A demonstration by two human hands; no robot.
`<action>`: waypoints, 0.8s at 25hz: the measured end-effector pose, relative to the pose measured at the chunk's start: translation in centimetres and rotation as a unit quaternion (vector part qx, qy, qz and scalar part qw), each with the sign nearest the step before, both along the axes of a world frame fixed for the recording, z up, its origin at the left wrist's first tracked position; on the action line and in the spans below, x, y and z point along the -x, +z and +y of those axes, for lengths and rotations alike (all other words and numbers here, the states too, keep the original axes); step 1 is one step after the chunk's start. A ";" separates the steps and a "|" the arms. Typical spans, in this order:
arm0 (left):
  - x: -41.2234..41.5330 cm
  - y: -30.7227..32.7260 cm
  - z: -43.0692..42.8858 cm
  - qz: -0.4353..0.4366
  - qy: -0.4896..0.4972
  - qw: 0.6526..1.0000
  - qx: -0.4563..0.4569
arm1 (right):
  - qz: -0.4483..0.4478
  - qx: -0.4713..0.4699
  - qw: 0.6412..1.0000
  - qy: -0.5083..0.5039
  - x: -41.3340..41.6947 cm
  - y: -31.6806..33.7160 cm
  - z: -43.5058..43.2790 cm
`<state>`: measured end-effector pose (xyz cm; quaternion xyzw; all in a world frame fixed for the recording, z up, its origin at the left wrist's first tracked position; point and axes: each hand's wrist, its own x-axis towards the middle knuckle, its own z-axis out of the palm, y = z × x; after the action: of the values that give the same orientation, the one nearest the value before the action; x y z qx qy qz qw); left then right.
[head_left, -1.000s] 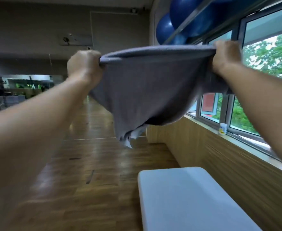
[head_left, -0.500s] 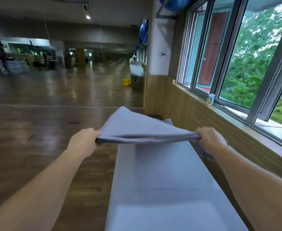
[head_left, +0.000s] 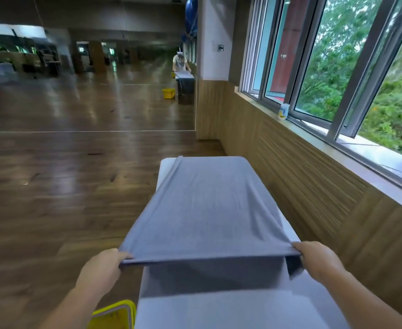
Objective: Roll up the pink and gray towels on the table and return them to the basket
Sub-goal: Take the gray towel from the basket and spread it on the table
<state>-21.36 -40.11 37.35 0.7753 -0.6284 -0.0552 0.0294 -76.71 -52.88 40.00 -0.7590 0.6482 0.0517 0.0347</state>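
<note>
A gray towel lies stretched along the white table, its far end flat near the table's far edge. The near edge is lifted off the surface. My left hand grips the near left corner and my right hand grips the near right corner, both fists closed on the cloth. A yellow basket stands on the floor at the table's left, by my left forearm. No pink towel is in view.
A wood-panelled wall and window sill run close along the table's right side, with a small cup on the sill. Wooden floor spreads to the left. A wall mirror ahead reflects a person, table and basket.
The towel came down from chest height, where it hung in the air, and is now spread along the table. Both hands moved down and toward me, still holding its near corners.
</note>
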 end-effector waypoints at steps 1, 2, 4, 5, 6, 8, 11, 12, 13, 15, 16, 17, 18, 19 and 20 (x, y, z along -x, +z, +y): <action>-0.2 0.5 0.8 -0.006 -0.001 1.000 -0.005 | -0.010 0.008 1.000 -0.008 0.1 0.6 1.1; -0.3 0.9 2.0 -0.012 0.001 1.000 -0.015 | -0.029 0.011 0.999 -0.025 0.2 1.0 2.6; -0.3 1.0 4.4 -0.013 -0.005 1.000 -0.025 | -0.054 0.023 0.998 -0.032 0.5 1.6 5.0; 0.0 0.8 5.8 -0.005 -0.010 1.000 -0.022 | -0.055 0.041 0.997 -0.022 0.7 1.5 6.2; 0.4 0.2 7.3 -0.006 -0.021 1.000 -0.018 | -0.055 0.060 0.997 -0.011 1.3 1.1 7.3; 1.6 -1.5 11.5 0.002 -0.043 0.999 -0.020 | -0.057 0.083 0.995 -0.009 3.5 -0.4 10.9; 3.7 -4.2 17.9 0.044 -0.035 0.998 -0.012 | -0.078 0.092 0.993 -0.019 6.9 -2.1 15.8; 4.2 -5.4 20.1 0.051 -0.034 0.998 -0.010 | -0.080 0.088 0.993 -0.028 8.0 -2.5 17.4; 4.8 -6.6 22.2 0.045 -0.037 0.998 -0.007 | -0.079 0.081 0.993 -0.033 8.9 -2.9 19.2; 6.2 -8.4 25.9 0.030 -0.042 0.999 -0.007 | -0.072 0.052 0.995 -0.041 10.7 -3.9 22.7; 7.0 -9.0 27.4 0.025 -0.044 0.999 0.001 | -0.068 0.039 0.996 -0.045 11.4 -4.2 24.0; 8.1 -9.3 29.0 0.020 -0.048 0.999 0.009 | -0.063 0.027 0.997 -0.045 12.4 -4.5 25.5; 9.7 -9.4 30.7 0.014 -0.050 0.998 0.022 | -0.055 0.012 0.998 -0.041 13.3 -4.7 27.1; 10.8 -9.5 32.0 0.009 -0.056 0.998 0.030 | -0.048 0.003 0.998 -0.037 14.2 -5.0 28.2; 12.2 -9.6 33.3 0.006 -0.062 0.997 0.037 | -0.046 -0.008 0.998 -0.036 15.5 -5.3 29.5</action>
<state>-33.52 -6.77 27.78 0.7331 -0.6766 -0.0385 0.0580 -92.23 -23.38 34.67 -0.7362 0.6726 0.0205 0.0725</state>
